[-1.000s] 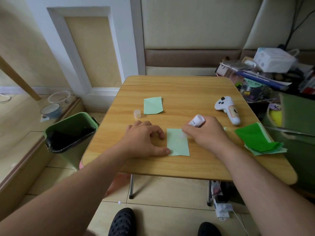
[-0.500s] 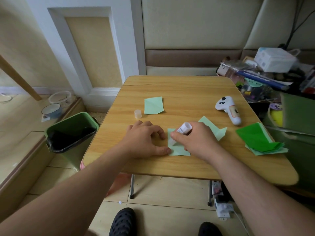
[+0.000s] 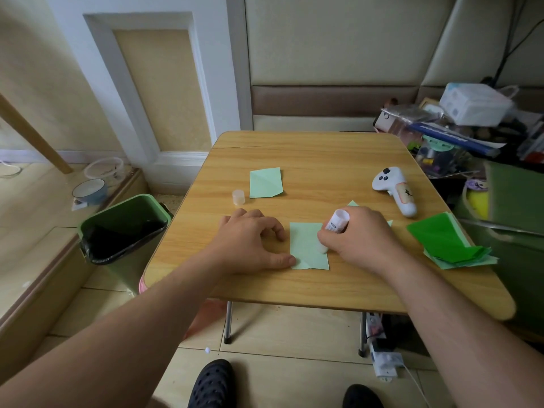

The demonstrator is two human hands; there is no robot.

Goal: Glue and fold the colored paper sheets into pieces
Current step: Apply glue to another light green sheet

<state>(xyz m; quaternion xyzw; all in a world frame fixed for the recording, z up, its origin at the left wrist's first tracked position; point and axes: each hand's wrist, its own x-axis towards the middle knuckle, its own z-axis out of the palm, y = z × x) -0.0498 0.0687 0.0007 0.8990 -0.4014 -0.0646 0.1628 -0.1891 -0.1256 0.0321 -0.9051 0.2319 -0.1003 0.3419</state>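
Here, near the middle of the frame, a pale green sheet (image 3: 306, 245) lies flat on the wooden tabletop (image 3: 323, 160), directly between the two hands. The left hand (image 3: 250, 242) rests on the tabletop just left of the sheet, fingers loosely curled and holding nothing, with the thumb tip touching the sheet's lower left edge. The right hand (image 3: 359, 240) sits at the sheet's right edge, its fingers wrapped around a white glue stick (image 3: 337, 222) that tilts up and to the right; the stick's lower end meets the sheet's right side, where a pale smear shows. Behind the right hand, the tips of another pale green piece (image 3: 353, 204) peek out.

Above the left hand, toward the upper middle of the tabletop, a folded pale green piece (image 3: 265, 182) lies flat, with a small translucent cap (image 3: 238, 197) standing just to its lower left. At the right side of the tabletop a white handheld controller (image 3: 397, 189) lies near the edge, and below it, at the lower right, a stack of green paper sheets (image 3: 444, 241) sits with a bright green one on top and paler ones beneath.

On the floor at the left of the frame stands a green bin (image 3: 123, 228) lined with a black bag, well apart from the sheet
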